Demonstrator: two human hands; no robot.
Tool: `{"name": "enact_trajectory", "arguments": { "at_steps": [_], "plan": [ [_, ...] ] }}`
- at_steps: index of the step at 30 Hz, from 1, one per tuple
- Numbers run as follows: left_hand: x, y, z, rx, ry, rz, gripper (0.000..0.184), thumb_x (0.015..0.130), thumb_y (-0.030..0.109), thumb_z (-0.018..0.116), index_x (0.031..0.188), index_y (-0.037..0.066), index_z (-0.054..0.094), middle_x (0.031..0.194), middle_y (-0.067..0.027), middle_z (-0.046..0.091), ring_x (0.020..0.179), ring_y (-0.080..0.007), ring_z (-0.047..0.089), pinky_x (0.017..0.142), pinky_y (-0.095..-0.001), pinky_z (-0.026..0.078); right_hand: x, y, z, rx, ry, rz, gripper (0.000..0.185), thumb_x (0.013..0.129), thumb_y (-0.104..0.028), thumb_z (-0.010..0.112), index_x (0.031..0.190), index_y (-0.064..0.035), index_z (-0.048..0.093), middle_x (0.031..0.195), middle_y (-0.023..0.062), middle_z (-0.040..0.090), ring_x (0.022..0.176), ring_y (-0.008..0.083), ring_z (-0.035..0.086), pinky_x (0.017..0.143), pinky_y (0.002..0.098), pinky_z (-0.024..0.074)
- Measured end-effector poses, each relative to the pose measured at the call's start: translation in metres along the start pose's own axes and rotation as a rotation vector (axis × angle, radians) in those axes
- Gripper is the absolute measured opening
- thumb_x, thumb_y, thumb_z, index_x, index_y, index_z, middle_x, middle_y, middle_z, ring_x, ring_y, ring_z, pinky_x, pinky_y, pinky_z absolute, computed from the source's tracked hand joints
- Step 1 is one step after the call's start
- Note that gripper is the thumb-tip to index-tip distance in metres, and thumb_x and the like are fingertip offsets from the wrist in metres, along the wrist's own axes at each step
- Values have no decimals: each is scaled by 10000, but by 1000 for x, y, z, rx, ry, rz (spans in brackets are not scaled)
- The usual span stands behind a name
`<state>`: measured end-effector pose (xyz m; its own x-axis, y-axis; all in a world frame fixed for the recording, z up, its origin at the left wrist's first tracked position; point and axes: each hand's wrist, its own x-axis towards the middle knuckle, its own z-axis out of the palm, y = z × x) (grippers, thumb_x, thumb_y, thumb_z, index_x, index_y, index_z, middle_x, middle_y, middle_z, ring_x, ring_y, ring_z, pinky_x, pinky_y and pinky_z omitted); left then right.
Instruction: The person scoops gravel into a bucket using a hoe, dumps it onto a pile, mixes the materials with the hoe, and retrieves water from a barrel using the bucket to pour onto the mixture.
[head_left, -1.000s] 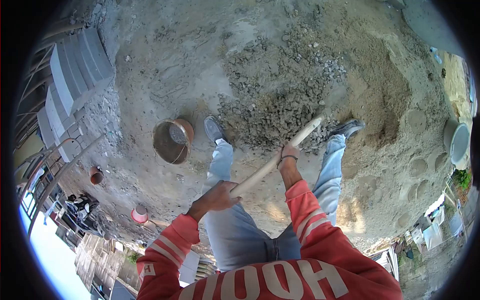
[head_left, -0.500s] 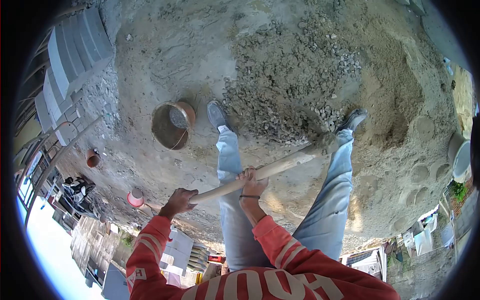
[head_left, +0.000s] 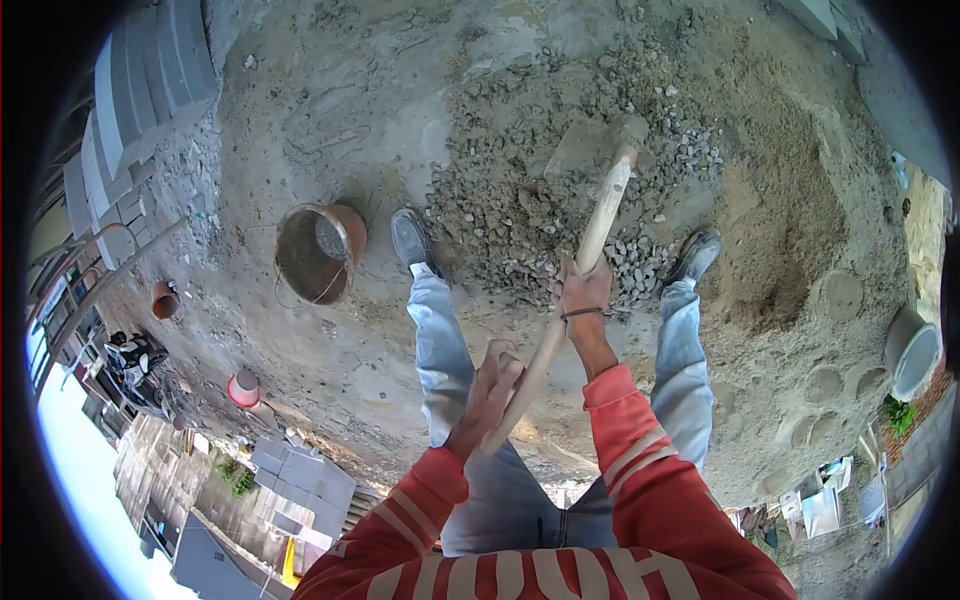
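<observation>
A hoe with a pale wooden handle (head_left: 606, 212) reaches out from my body over a heap of wet gravel and sand mix (head_left: 510, 190). Its dirty flat blade (head_left: 578, 147) lies over the far part of the heap, its edge partly blending with the mix. Farther up the handle, my right hand (head_left: 585, 290) is wrapped round the wood, a dark band on the wrist. My left hand (head_left: 490, 392) closes on the handle near its butt end, close to my left thigh. Both shoes stand at the heap's near edge, one on each side.
An orange-brown bucket (head_left: 350, 235) lies tilted left of my left shoe. Beyond it are a small brown pot (head_left: 165, 300) and a red-rimmed bucket (head_left: 243, 388). Sand (head_left: 780, 230) is piled at right, near a pale tub (head_left: 912, 355). Concrete slabs (head_left: 155, 85) stand upper left.
The hoe has swung from low across my legs to pointing forward, its head moving from beside my right shoe onto the heap. Both hands moved right with it, the right one also forward.
</observation>
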<state>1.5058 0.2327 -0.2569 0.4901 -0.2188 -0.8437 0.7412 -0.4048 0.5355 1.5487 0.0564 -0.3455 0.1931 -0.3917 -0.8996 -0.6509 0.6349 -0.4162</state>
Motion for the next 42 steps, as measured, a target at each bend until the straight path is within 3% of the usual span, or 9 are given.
{"name": "enact_trajectory", "arguments": {
  "at_steps": [2,6,8,9,16,24,30,38,42],
  "plan": [
    [69,2,35,-201,-82,-25,492,963,457,448,1233,47,490,1077,-99,588,948,-183,590,790,-350,488,-11,1,-25,-161,-13,-192,200,842,-41,594,973,-40,443,680,50,521,501,141,527,416,296,417],
    [147,122,112,-321,-346,15,334,897,315,633,989,15,520,719,-25,523,616,-121,550,570,-260,478,-117,17,-68,-584,-21,-346,438,785,-118,655,1157,-1,456,785,192,624,707,414,629,641,443,499],
    [167,143,125,-370,-267,-19,299,861,276,675,912,24,522,664,-15,506,516,-109,504,470,-258,425,-170,76,-107,-655,84,-150,477,758,-125,658,1174,1,462,821,247,641,807,403,659,691,451,517],
    [177,153,130,-414,-176,-65,281,826,238,716,835,34,523,609,-4,489,416,-96,458,371,-256,372,-187,87,-121,-698,105,-282,442,756,-120,655,1145,2,485,810,256,641,776,404,661,670,458,522],
    [285,260,195,-316,-143,245,201,820,121,661,867,8,502,617,-7,488,446,-102,467,403,-261,411,-45,-12,-131,-744,165,-578,368,779,-152,653,1093,-26,508,693,210,618,629,410,618,561,464,492],
    [419,253,261,352,185,228,180,812,92,606,868,-64,536,638,-103,568,473,-182,560,390,-322,453,77,-106,-105,-613,111,-517,424,762,-167,665,1100,31,504,911,288,628,865,438,622,767,492,499],
    [327,205,237,453,229,-69,281,754,154,644,872,-101,643,677,-171,656,569,-266,671,533,-372,537,-3,-60,-117,-571,-33,-260,393,755,-175,678,1073,-2,524,888,256,642,882,421,626,781,472,500],
    [203,26,150,28,139,-170,233,826,155,624,951,-32,564,634,-118,613,450,-200,583,399,-336,466,-150,30,-136,-775,-112,-48,466,700,-111,666,1132,-6,526,902,239,644,866,401,636,757,438,514],
    [114,47,113,-4,242,-201,293,834,119,612,1074,3,492,639,-98,580,431,-177,551,372,-325,439,-203,72,-148,-908,-128,-156,445,703,-86,643,1125,-4,533,813,225,649,788,392,653,692,431,530]
  ]
}}
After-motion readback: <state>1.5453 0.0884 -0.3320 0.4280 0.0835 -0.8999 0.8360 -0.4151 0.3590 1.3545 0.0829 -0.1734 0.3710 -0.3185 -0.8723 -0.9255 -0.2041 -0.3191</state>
